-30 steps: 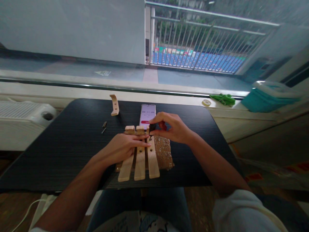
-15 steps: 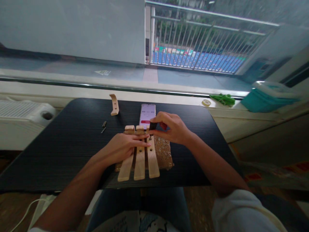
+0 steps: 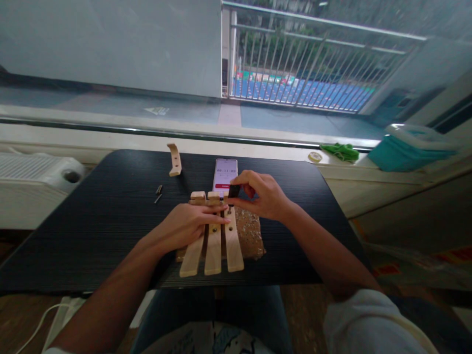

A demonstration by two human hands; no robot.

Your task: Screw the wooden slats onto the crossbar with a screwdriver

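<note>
Three pale wooden slats with hooked far ends and screw holes lie side by side: a left slat (image 3: 191, 258), a middle slat (image 3: 213, 253) and a right slat (image 3: 233, 248). A wooden crosspiece shows partly beneath them. My left hand (image 3: 188, 223) rests flat across the slats, two fingers stretched onto the right one. Between the thumb and fingers of my right hand (image 3: 263, 194) is a short black-handled screwdriver (image 3: 233, 193), held upright. Its tip is at the upper hole of the right slat. The slats lie over a brown, bubble-wrapped pad (image 3: 250, 235).
Behind the slats lies a phone (image 3: 225, 172) showing a timer. A loose curved wooden piece (image 3: 175, 161) and a few small metal screws (image 3: 159, 191) are on the black table (image 3: 99, 231). The sill holds a tape roll (image 3: 314, 157), green cloth (image 3: 341, 151) and teal box (image 3: 400, 150).
The black handle in my right hand has turned slightly. Both hands, the slats and the other things stay in the same places.
</note>
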